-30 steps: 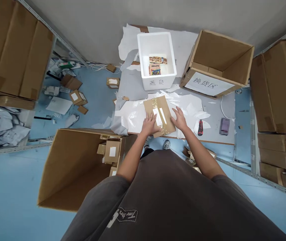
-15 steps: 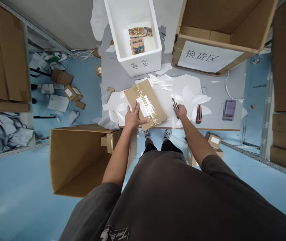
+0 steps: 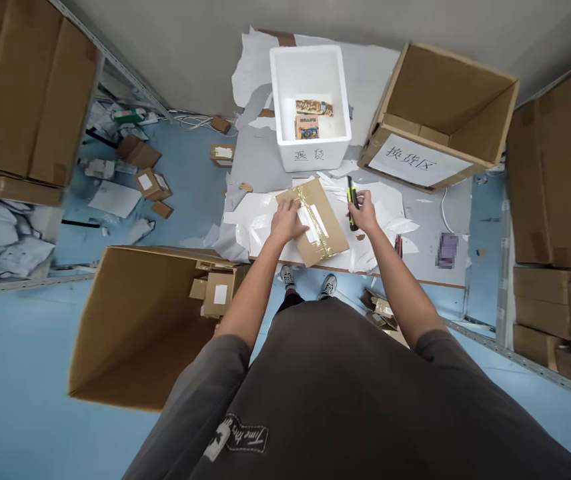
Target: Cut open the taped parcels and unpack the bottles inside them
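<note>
A taped cardboard box (image 3: 334, 225) with white labels lies at an angle near the table's front edge. My left hand (image 3: 287, 222) rests on the left part of it, fingers and thumb apart and pressed to the top face. To the right of the box, my right hand (image 3: 364, 212) is closed around a black and yellow utility knife (image 3: 352, 197), its tip end pointing away from me. The knife is apart from the box. A second utility knife, red and black (image 3: 398, 245), lies on the table, partly hidden behind my right forearm.
Behind the box stand a white foam bin (image 3: 313, 159) with two small packages inside and a large open carton (image 3: 419, 163) with a paper sign. Paper scraps (image 3: 385, 200) litter the table. A blurred purple item (image 3: 447, 251) lies at right. A big open carton (image 3: 130, 320) stands left.
The view has tilted upward, showing more of the table's back. My right hand has raised the knife and turned it more upright. My left hand's fingers are less spread on the box.
</note>
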A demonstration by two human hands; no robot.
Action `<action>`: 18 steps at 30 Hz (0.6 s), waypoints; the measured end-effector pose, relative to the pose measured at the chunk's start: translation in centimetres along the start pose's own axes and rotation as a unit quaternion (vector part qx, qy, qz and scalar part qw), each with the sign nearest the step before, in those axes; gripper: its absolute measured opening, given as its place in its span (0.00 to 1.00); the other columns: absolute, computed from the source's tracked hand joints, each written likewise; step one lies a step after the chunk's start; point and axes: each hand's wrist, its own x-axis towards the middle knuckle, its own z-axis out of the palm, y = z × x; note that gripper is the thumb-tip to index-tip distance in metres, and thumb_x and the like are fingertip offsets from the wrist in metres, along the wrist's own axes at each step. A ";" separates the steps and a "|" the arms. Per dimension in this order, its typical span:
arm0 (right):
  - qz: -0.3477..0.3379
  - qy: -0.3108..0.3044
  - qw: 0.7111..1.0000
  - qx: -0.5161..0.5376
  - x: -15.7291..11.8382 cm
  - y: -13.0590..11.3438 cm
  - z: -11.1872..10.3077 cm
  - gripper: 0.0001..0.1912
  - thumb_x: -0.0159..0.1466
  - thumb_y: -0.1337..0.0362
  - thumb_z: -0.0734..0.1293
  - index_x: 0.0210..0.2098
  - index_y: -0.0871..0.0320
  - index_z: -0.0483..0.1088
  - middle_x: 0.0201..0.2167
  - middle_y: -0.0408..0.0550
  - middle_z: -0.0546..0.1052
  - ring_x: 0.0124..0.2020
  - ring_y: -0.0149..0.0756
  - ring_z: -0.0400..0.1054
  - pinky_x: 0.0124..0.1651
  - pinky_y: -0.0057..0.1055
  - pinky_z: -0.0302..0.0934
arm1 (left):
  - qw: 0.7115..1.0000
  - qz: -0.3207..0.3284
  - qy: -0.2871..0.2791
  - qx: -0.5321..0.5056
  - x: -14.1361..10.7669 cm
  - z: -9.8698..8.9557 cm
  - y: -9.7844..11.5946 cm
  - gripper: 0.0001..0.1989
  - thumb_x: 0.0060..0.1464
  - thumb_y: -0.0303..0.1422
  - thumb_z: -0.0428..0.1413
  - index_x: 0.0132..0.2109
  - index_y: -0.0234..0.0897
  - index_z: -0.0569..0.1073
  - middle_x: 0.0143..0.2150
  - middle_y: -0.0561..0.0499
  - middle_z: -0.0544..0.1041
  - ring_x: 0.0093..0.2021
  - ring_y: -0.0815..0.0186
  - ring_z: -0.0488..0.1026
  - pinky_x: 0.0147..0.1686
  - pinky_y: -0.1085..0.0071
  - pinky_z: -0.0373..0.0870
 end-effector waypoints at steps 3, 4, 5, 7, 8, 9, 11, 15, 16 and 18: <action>-0.040 -0.072 0.997 0.003 0.2 -6.5 2.5 0.37 0.71 0.58 0.63 0.78 0.56 0.54 0.54 0.55 0.84 0.44 0.51 0.83 0.55 0.47 0.75 | 0.998 -0.013 -0.054 0.005 2.3 -0.9 -0.9 0.75 0.48 0.60 0.75 0.87 0.41 0.39 0.89 0.39 0.36 0.87 0.37 0.32 0.83 0.43 0.48; -0.047 -0.088 0.995 -0.015 0.3 -8.2 3.5 0.38 0.72 0.59 0.63 0.79 0.57 0.54 0.56 0.57 0.84 0.47 0.53 0.83 0.58 0.49 0.75 | 0.998 -0.018 -0.068 0.007 2.7 -0.9 -1.1 0.77 0.47 0.62 0.74 0.87 0.42 0.37 0.89 0.39 0.34 0.87 0.37 0.30 0.83 0.41 0.46; -0.056 -0.100 0.993 -0.039 0.4 -9.5 4.6 0.38 0.72 0.59 0.63 0.80 0.58 0.55 0.59 0.59 0.83 0.52 0.55 0.82 0.62 0.51 0.73 | 0.997 -0.019 -0.075 0.007 2.9 -0.9 -1.3 0.78 0.47 0.63 0.74 0.87 0.43 0.36 0.89 0.39 0.33 0.87 0.38 0.28 0.83 0.39 0.44; -0.069 -0.116 0.987 -0.088 0.7 -11.4 6.3 0.37 0.74 0.58 0.61 0.80 0.60 0.56 0.64 0.62 0.81 0.61 0.58 0.79 0.68 0.53 0.69 | 0.997 -0.016 -0.072 0.003 3.0 -0.7 -1.6 0.78 0.47 0.66 0.72 0.87 0.45 0.35 0.89 0.41 0.33 0.88 0.41 0.28 0.83 0.38 0.41; -0.074 -0.121 0.984 -0.109 0.9 -11.9 7.0 0.37 0.76 0.57 0.60 0.81 0.61 0.57 0.65 0.62 0.80 0.63 0.59 0.77 0.70 0.54 0.68 | 0.998 -0.013 -0.069 0.000 3.0 -0.5 -1.7 0.77 0.47 0.67 0.71 0.87 0.45 0.35 0.89 0.42 0.33 0.88 0.43 0.28 0.83 0.38 0.39; -0.076 -0.124 0.982 -0.124 1.2 -12.3 7.6 0.37 0.76 0.56 0.60 0.81 0.62 0.58 0.65 0.63 0.81 0.64 0.59 0.77 0.71 0.55 0.67 | 0.998 -0.010 -0.068 -0.003 3.0 -0.4 -1.8 0.77 0.47 0.67 0.71 0.87 0.46 0.36 0.89 0.43 0.34 0.88 0.43 0.28 0.83 0.39 0.38; -0.080 -0.122 0.980 -0.137 1.9 -12.6 8.3 0.37 0.77 0.53 0.60 0.81 0.63 0.59 0.62 0.63 0.82 0.64 0.60 0.77 0.72 0.55 0.66 | 0.998 -0.009 -0.065 -0.011 3.0 -0.2 -2.0 0.76 0.48 0.67 0.71 0.87 0.46 0.37 0.89 0.44 0.34 0.88 0.44 0.29 0.83 0.38 0.37; -0.098 -0.121 0.977 -0.148 2.8 -12.6 8.6 0.38 0.77 0.53 0.60 0.82 0.63 0.60 0.60 0.61 0.84 0.65 0.60 0.76 0.74 0.55 0.65 | 0.998 -0.005 -0.055 -0.026 3.5 0.1 -2.3 0.75 0.48 0.67 0.70 0.87 0.49 0.38 0.89 0.46 0.35 0.88 0.45 0.28 0.83 0.38 0.35; -0.098 -0.123 0.975 -0.156 2.8 -12.6 8.5 0.39 0.76 0.54 0.60 0.82 0.63 0.60 0.61 0.61 0.84 0.65 0.59 0.76 0.74 0.55 0.65 | 0.998 -0.004 -0.053 -0.029 3.7 0.3 -2.3 0.74 0.48 0.67 0.70 0.87 0.49 0.38 0.89 0.47 0.35 0.88 0.45 0.28 0.83 0.38 0.35; -0.093 -0.125 0.972 -0.176 2.7 -12.6 8.4 0.38 0.77 0.54 0.59 0.82 0.63 0.60 0.63 0.62 0.83 0.65 0.59 0.76 0.73 0.55 0.65 | 0.998 -0.003 -0.053 -0.036 3.9 0.5 -2.4 0.74 0.49 0.66 0.71 0.87 0.50 0.37 0.89 0.48 0.34 0.88 0.46 0.27 0.83 0.38 0.33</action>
